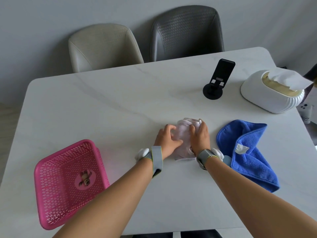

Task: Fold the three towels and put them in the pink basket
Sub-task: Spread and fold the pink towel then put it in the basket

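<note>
Soft, limp pale towel (184,140) — pressed flat under left hand (167,140) and right hand (200,136); best pinched at corners.

Both hands (167,140) (199,137) press pale towel (184,140) on table (103,109); blue towel (248,152) right, pink basket (68,182) left.

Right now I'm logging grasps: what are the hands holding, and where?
Both hands, left and right, press on the pale pink towel on the table, one on each side. Nothing is lifted.
</note>
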Available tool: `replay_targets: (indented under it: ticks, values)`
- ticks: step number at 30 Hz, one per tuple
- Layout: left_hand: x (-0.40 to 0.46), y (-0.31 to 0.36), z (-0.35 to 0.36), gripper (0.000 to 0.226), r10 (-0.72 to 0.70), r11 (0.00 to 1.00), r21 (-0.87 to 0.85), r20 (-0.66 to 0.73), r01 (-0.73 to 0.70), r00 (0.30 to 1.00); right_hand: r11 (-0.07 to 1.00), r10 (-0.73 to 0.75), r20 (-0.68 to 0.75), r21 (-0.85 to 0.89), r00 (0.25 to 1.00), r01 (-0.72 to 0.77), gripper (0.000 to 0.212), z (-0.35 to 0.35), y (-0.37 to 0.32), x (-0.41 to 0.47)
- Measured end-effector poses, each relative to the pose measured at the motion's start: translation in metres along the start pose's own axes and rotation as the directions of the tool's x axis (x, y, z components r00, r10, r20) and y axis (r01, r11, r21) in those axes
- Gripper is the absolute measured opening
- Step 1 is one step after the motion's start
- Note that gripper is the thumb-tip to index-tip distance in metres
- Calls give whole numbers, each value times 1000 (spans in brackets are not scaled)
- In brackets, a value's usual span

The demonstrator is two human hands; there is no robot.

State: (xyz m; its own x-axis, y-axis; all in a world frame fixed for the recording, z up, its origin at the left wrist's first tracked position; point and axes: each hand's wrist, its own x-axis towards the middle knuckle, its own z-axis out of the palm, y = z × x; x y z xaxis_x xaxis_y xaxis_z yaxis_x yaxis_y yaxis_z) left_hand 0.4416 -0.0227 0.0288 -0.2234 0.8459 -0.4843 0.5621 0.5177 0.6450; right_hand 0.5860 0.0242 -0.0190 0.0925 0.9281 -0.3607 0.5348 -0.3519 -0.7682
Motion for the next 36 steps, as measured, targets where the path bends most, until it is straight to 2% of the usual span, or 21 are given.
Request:
replay_targets:
  ticks: [2,3,6,10,14,16,19,21,24,29,32,34,36]
  values:
    - [-3,-4,11,87,-43,999,6,77,42,996,996,-34,-16,-89,999,32,54,-1,6,4]
    - [-4,-6,17,94,-77,997,-20,127,80,989,991,-43,-20,-126,999,40,55,-3,8,7]
    - [-8,-11,32,102,-128,978,-130,232,162,964,977,-75,14,-198,997,77,55,-10,15,16]
    - [-5,-9,44,110,-134,965,-186,249,183,959,962,-48,61,-268,997,62,53,-16,24,21]
    - [-1,0,26,99,-120,971,-178,211,159,970,994,42,175,-109,984,-23,55,-24,12,21]
    - [-2,-3,8,98,-111,972,-182,206,150,972,998,45,223,-48,974,-35,64,-31,4,19]
    - [-7,-12,-23,108,-105,976,-157,252,147,962,993,-32,277,120,960,-2,86,-41,-18,12]
    - [-16,-15,-49,104,-95,974,-169,293,149,951,963,-102,306,268,947,17,80,-45,-43,9]
    - [-35,-17,-88,88,-69,959,-236,340,156,938,947,-210,436,315,875,70,66,-43,-86,1]
    - [-70,-34,-154,87,-66,951,-264,331,159,941,974,-223,701,184,677,131,62,-9,-132,-30]
    - [-89,-59,-199,87,-108,909,-354,315,222,943,963,-182,787,263,589,-53,45,16,-145,-53]
    - [-101,-82,-225,85,-126,860,-445,291,251,948,950,-144,849,263,509,-170,49,32,-149,-69]
    - [-116,-107,-246,81,-156,801,-539,232,260,960,954,-115,888,224,445,-201,59,54,-153,-87]
